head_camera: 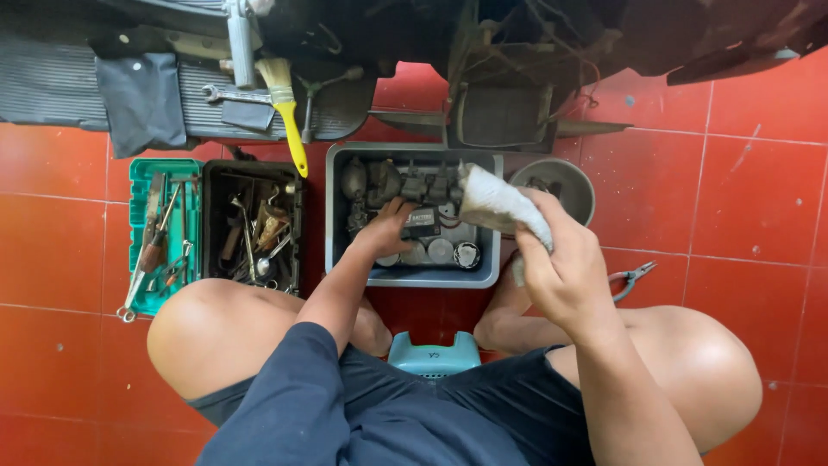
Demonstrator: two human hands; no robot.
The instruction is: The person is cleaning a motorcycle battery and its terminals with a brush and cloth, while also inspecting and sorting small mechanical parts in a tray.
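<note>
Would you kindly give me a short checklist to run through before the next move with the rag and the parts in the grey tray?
1. Right hand grips the white rag: ok.
2. Left hand rests on the engine parts inside the grey tray: ok.
3. Tray sits flat on the red tiled floor: ok.
4. Pliers lie on the floor beside the right hand: ok.
5. Yellow-handled brush lies beyond the tool boxes: ok.
6. Parts clean: cannot tell.

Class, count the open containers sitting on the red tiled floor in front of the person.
4: a green tool tray far left, a black toolbox beside it, a grey plastic tub in the middle, and a round grey bowl at right. Others may be hidden.
</note>
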